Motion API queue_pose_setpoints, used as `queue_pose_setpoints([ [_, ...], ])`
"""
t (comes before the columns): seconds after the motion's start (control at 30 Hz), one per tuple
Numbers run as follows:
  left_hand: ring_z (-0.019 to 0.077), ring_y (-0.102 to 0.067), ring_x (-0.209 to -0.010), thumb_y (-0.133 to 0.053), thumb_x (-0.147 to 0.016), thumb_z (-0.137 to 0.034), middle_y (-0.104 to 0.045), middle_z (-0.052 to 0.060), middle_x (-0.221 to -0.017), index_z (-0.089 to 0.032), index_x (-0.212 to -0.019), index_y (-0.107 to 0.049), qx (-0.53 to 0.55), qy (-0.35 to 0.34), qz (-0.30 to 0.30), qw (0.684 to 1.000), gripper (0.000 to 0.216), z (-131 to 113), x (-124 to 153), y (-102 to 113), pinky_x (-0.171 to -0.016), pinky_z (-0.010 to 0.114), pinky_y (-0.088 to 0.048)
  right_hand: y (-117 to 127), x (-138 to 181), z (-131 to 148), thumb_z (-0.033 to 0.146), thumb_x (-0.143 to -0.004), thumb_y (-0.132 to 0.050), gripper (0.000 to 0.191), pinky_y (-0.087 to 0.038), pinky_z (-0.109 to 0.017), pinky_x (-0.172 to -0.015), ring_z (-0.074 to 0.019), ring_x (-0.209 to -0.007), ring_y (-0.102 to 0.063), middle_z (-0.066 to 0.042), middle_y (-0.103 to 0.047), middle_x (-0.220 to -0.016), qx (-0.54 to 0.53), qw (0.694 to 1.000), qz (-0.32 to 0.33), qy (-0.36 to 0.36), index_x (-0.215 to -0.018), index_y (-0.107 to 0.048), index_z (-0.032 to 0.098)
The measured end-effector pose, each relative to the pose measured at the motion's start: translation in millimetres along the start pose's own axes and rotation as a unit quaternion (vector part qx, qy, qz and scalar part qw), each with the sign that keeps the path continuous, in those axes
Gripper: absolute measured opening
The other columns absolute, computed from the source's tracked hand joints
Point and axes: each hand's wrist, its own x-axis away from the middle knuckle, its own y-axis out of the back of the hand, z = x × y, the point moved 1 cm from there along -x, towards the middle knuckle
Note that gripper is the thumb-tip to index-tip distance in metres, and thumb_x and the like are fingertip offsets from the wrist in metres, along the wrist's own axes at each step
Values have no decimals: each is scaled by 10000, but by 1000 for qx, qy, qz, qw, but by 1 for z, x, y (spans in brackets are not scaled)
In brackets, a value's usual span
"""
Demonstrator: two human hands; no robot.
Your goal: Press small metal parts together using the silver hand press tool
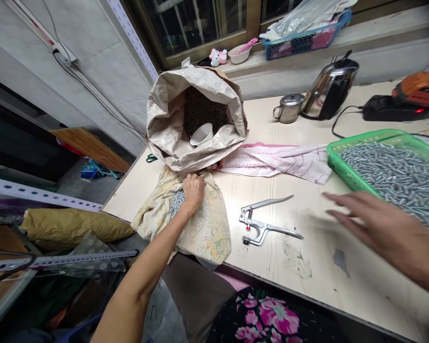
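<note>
My left hand (pixel 193 190) rests closed on a floral cloth (pixel 203 228) that drapes over the table's near edge, its fingers curled down among small grey metal pieces (pixel 177 202) lying on the cloth. My right hand (pixel 375 227) hovers over the table with fingers stretched out and apart, holding nothing, just in front of a green basket (pixel 338 164) filled with small silvery metal parts (pixel 393 174). Metal hand pliers (pixel 262 224) lie on the table between my two hands.
A large open sack (pixel 171 124) of dark pieces with a white cup (pixel 202 134) inside stands behind the cloth. A pink-white cloth (pixel 279 161), steel mug (pixel 289 107), kettle (pixel 331 88) and orange device (pixel 420 90) lie further back. Blue basket (pixel 303 40) on the sill.
</note>
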Motion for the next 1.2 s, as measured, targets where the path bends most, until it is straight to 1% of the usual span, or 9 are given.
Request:
queue_pose_setpoints([
  [0.03,275,-487,-1020,-474,-934,-195,-632,145,-1037,-128,-973,-680,-6,0,2,1000,220,0,-1,-1,-826,366,-387,-9,-2,21,433,-985,-412,356,-516,-383,-704,-231,-834,-631,-104,-651,-980,-41,996,73,11,-1227,-613,268],
  [0.17,279,-498,-997,-412,-911,-113,-625,154,-1016,-125,-948,-659,-4,-17,-3,1000,250,1,2,-2,-839,375,-395,-51,-4,73,364,-1000,-407,315,-490,-363,-708,-228,-839,-571,-104,-609,-957,-89,973,198,74,-1148,-611,175],
  [0.4,244,-554,-892,-497,-818,-137,-640,99,-876,-142,-818,-632,183,-1,-35,982,135,14,21,8,-822,356,-423,-82,3,77,287,-965,-494,216,-440,-383,-711,-249,-837,-521,-97,-589,-931,-60,971,225,57,-1113,-593,165],
  [0.47,194,-561,-735,-550,-779,-197,-616,43,-743,-149,-761,-624,321,58,14,945,90,16,29,10,-722,312,-435,-79,-4,79,291,-974,-480,237,-449,-382,-742,-247,-872,-532,-104,-594,-966,-101,972,207,45,-1152,-580,171],
  [0.57,131,-520,-592,-648,-717,-343,-571,-7,-660,-145,-744,-617,537,134,108,826,203,11,47,17,-587,252,-420,-78,-28,96,285,-996,-443,266,-469,-369,-801,-228,-929,-568,-105,-611,-1011,-215,963,163,22,-1207,-562,175],
  [0.67,108,-536,-596,-771,-615,-429,-589,-8,-690,-132,-770,-615,654,164,156,722,370,1,72,26,-571,228,-445,-90,-61,125,297,-988,-479,245,-475,-339,-799,-197,-904,-600,-89,-634,-1008,-343,931,122,-10,-1172,-586,177],
  [0.8,96,-566,-594,-842,-562,-451,-619,3,-701,-113,-811,-635,700,179,159,672,468,-7,102,37,-600,226,-482,-118,-92,164,270,-921,-589,142,-442,-280,-683,-161,-777,-597,-47,-660,-883,-443,884,127,-77,-1001,-631,161],
  [0.97,93,-591,-605,-876,-531,-411,-657,15,-747,-104,-873,-668,726,190,137,647,504,-2,120,42,-642,230,-497,-138,-100,185,206,-875,-608,94,-374,-241,-615,-116,-660,-543,5,-642,-732,-480,857,150,-113,-796,-631,159],
  [1.2,86,-549,-494,-880,-523,-402,-647,0,-642,-117,-733,-659,692,183,134,685,417,8,128,35,-497,206,-432,-137,-96,191,174,-831,-592,103,-346,-226,-573,-100,-595,-503,24,-597,-644,-488,838,215,-112,-733,-617,155],
])
